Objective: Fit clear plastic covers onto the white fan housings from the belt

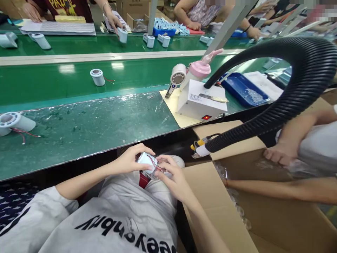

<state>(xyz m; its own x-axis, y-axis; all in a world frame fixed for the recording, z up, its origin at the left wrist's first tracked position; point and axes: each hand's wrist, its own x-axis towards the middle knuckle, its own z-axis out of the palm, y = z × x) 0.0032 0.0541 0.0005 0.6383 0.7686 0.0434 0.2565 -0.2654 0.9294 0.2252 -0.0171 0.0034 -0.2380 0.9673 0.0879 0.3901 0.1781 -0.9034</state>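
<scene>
Over my lap, a light blue fan housing (144, 161) with thin red and black wires is between my two hands. My left hand (133, 158) grips it from the left, thumb in front and fingers over the top. On its right side, the curled fingers of my right hand (171, 174) press at the wires and the lower edge. Something clear shows under the housing by the right fingertips; its shape is hard to make out. Another wired housing (15, 123) lies on the bench (86, 123) at the left, and one more (97, 77) stands on the green belt (71, 88).
At the right, a white box (202, 100) with a lit red switch stands near a handheld fan (177, 75), a pink-lidded bottle (198, 70) and a blue tray (244, 89). A black hose (302, 63) arches over a cardboard box (218, 207), where a co-worker's arms reach in. Other workers sit across the belt.
</scene>
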